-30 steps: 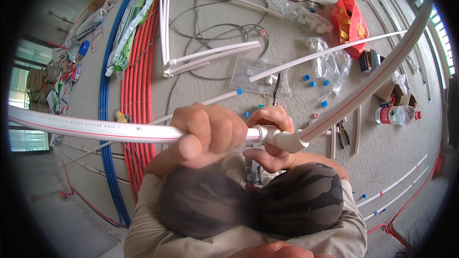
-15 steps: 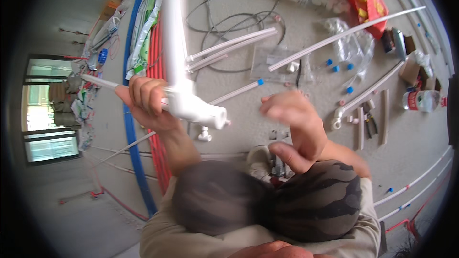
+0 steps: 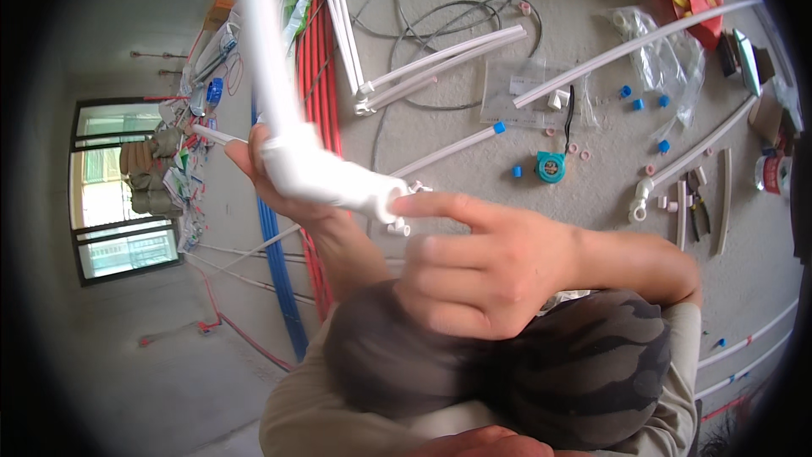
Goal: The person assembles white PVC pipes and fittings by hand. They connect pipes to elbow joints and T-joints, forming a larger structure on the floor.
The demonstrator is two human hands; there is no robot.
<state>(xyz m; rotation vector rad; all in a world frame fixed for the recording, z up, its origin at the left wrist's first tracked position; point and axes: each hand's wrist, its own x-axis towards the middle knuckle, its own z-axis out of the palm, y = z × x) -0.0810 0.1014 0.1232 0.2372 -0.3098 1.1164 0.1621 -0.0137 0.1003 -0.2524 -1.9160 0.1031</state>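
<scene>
- Change: right hand [image 3: 499, 258], clear of the fitting [image 3: 326, 178] half a second ago, now has its index fingertip at the open mouth; no pipe seen in that end.
- Right grip: index extended, others curled; cannot tell whether anything is enclosed.
- Fitting: right hand's 10 o'clock; smooth white plastic, angled, tubular.
- Left hand [image 3: 292, 206]: grip closed round fitting's far end.
- Pipe [image 3: 266, 59]: white, round, blurred; runs from fitting toward 11 o'clock.
- Floor [image 3: 609, 203]: rough, grey.
</scene>
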